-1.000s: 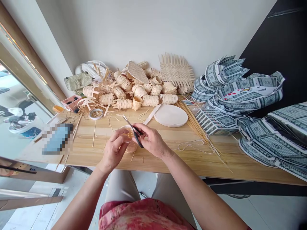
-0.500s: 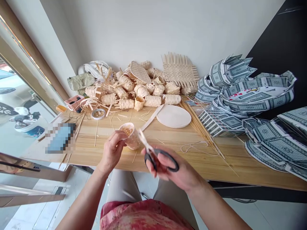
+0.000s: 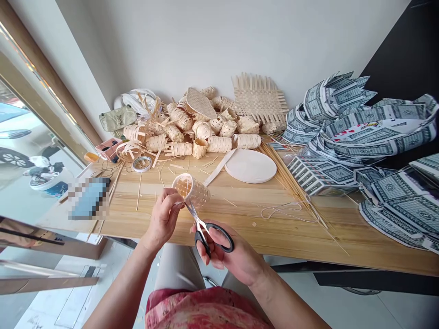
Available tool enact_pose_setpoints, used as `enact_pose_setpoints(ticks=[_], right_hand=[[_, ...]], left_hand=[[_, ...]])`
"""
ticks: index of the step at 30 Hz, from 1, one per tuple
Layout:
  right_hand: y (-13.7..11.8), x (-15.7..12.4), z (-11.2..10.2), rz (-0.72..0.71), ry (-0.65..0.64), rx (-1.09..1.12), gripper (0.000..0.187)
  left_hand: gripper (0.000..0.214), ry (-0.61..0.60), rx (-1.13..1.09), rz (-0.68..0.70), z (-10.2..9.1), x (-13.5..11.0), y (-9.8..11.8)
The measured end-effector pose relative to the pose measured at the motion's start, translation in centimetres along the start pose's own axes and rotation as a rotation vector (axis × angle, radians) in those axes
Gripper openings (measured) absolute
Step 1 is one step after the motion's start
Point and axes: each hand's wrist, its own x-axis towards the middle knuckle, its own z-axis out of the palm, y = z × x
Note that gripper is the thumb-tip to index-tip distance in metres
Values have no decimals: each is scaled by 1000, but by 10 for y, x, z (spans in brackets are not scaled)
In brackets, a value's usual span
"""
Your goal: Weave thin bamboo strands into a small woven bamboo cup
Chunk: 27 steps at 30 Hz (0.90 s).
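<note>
A small woven basket point(image 3: 198, 193) with a pale band around its rim tilts over the table's front part, its mouth toward my left. My left hand point(image 3: 163, 214) pinches at the near side of its rim; what exactly lies between the fingertips is too small to make out. My right hand point(image 3: 236, 253) has thumb and fingers through the black handles of a pair of scissors point(image 3: 196, 218). The blades are slightly apart, and their tips are at the basket's rim, close by my left fingertips.
Behind lies a pile of woven cylinders point(image 3: 219, 143), with a roll of tape point(image 3: 141, 164) at its left. A flat roll of white band point(image 3: 250, 165) and thin sticks point(image 3: 291, 183) lie right of centre. Folded playing-card structures point(image 3: 377, 137) fill the right side. A blurred-out blue object point(image 3: 89, 197) is at left.
My right hand has brought the scissors left and down to the basket's rim. The basket has tipped further over, its base swinging right. My left hand keeps its pinch.
</note>
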Motion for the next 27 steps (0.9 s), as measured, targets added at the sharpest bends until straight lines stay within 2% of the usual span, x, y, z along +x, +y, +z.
enact_pose_setpoints(ticks=[17,23,27], right_hand=[[3,3,-2,-9,4,13,50],[6,3,-3,-54,24,25,49],[11,5,-4,-60,11,9,48]], left_hand=[[15,-92,-133,-38,-1,-3,5],[18,-24,-91,-13,0,-5,6],[17,45,20,3,3,-5,5]])
